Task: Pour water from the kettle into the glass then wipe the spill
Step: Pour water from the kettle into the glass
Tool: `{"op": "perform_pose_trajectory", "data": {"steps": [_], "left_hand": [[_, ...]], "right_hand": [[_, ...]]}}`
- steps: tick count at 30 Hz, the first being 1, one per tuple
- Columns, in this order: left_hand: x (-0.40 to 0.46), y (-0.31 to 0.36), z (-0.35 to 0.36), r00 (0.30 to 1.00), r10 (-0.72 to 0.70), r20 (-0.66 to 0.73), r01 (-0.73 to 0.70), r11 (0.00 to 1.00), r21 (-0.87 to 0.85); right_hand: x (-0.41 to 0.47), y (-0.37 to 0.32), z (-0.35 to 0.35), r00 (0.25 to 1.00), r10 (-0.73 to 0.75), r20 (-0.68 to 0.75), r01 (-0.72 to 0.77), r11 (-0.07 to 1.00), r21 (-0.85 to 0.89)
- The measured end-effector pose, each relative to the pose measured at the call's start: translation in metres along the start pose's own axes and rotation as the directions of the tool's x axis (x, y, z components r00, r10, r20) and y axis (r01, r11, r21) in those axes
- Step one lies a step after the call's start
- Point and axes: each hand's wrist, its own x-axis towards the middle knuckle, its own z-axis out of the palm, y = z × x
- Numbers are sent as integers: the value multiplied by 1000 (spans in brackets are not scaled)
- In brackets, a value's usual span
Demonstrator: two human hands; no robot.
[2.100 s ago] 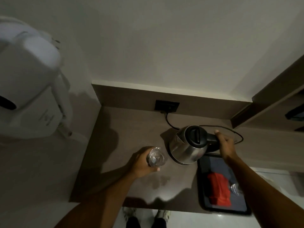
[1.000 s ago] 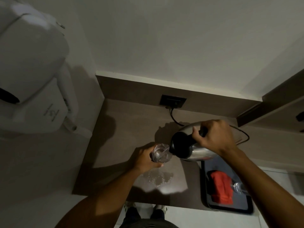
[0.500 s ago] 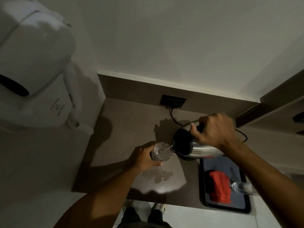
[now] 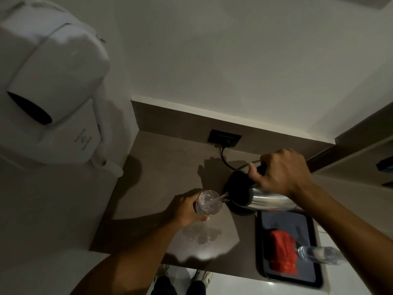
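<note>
1. Fingers [image 4: 254, 177] of the right hand [image 4: 280, 171] wrap tight around the black handle of the kettle [image 4: 261, 198], tipping it steeply; the left hand [image 4: 184, 208] has its fingers curled around the glass [image 4: 207, 202], holding it just above the desk [image 4: 161, 167].
2. Pouring is the step in hand: a thin stream runs from the spout into the mouth of the glass, near the middle of the desk toward its front edge.
3. Water already beads in a puddle [image 4: 201, 233] on the desk just in front of the glass, close to the front edge.
4. Clear and partly filled, the glass catches the light; the kettle is brushed steel with a black lid.
5. Next, by the look of it, the kettle must be righted and set down, freeing a hand for the red cloth [image 4: 281, 251] lying on the black tray [image 4: 260, 241] at the desk's front right corner, beside a bottle [image 4: 319, 254].
</note>
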Motion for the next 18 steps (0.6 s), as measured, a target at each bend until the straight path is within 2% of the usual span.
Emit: {"op": "perform_pose_trajectory", "data": {"steps": [18], "left_hand": [[1,-2,4,999,-41,-4,41,999,-15]], "right_hand": [[0,-3,-5,1000,-26,-11,25,998,-65]]}}
